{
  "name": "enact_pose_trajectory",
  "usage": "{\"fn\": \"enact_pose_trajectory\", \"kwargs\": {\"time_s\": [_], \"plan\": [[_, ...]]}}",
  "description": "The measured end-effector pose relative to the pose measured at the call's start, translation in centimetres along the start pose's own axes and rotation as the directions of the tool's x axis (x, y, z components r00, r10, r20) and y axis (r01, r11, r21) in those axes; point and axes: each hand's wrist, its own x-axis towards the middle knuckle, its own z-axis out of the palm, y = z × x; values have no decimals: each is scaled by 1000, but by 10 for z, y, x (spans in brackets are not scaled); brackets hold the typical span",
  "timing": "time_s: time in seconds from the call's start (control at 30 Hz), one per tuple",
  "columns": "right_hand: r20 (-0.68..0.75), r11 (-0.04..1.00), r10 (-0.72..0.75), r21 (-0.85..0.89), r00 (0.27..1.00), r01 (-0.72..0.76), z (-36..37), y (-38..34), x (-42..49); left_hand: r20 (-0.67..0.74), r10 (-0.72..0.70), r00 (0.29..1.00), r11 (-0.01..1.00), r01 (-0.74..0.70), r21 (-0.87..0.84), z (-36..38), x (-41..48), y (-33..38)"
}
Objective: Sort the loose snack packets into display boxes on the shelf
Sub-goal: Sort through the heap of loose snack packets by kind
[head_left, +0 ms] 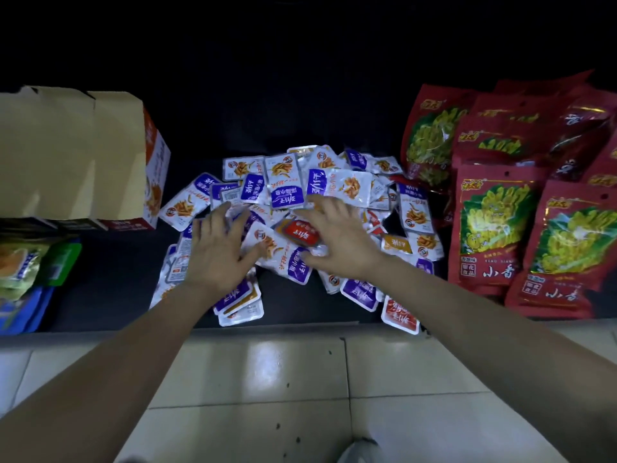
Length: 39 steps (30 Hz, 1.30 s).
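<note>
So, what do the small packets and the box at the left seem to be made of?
Small packets: probably glossy plastic or foil film; they shine silver and crinkle. Box: looks like matte brown cardboard, with folded flaps.

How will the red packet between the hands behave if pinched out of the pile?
The red packet looks like a small flat foil sachet, so probably light and floppy when lifted by an edge. Its glossy film likely slides easily over the purple packets beneath. It overlaps neighbours, so pushing may drag them.
</note>
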Motion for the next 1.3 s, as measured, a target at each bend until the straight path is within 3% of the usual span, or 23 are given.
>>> {"fn": "enact_pose_trajectory", "kwargs": {"time_s": [0.13, 0.23, 0.3, 0.47, 0.6, 0.73, 0.8, 0.87, 0.97, 1.07, 1.2, 1.3], "plan": [[321, 990, -75, -86, 944, 108, 26, -23, 10, 47, -169, 984, 985, 168, 32, -15, -21, -24], [342, 979, -52, -168, 938, 116, 32, -14, 9, 159, -370, 915, 928, 370, 34, -15, -40, -42], [321, 985, -4, -162, 947, 59, 28, -7, 9, 242, -395, 886, 916, 401, 29, -14, -50, -48], [353, 981, 154, -169, 923, -99, 15, -27, 23, 254, -214, 943, 955, 257, -146, -20, -55, -48], [166, 986, 151, 39, 974, -160, 18, -82, 37, 258, -159, 953, 930, 232, -286, -29, -52, -60], [389, 926, 354, -16, 850, -378, 42, -124, 47, 265, -104, 959, 947, 177, -269, -30, -52, -82], [395, 891, 420, -8, 817, -454, 47, -133, 53, 287, -60, 956, 965, 130, -229, -30, -50, -89], [438, 803, 469, 152, 767, -577, 46, -136, 58, 275, -22, 961, 985, 68, -157, -27, -49, -92], [496, 511, 516, 476, 698, -716, 34, -137, 57, 227, 6, 974, 993, 22, -119, -24, -47, -93], [481, 434, 586, 493, 652, -754, 9, -126, 54, 203, 20, 979, 995, 0, -100, -22, -46, -93], [381, 436, 633, 543, 673, -718, -34, -100, 54, 205, 37, 978, 995, -18, -95, -24, -41, -92], [405, 451, 617, 521, 675, -725, -56, -88, 55, 36, 72, 997, 964, -60, -259, -29, -31, -84]]}}
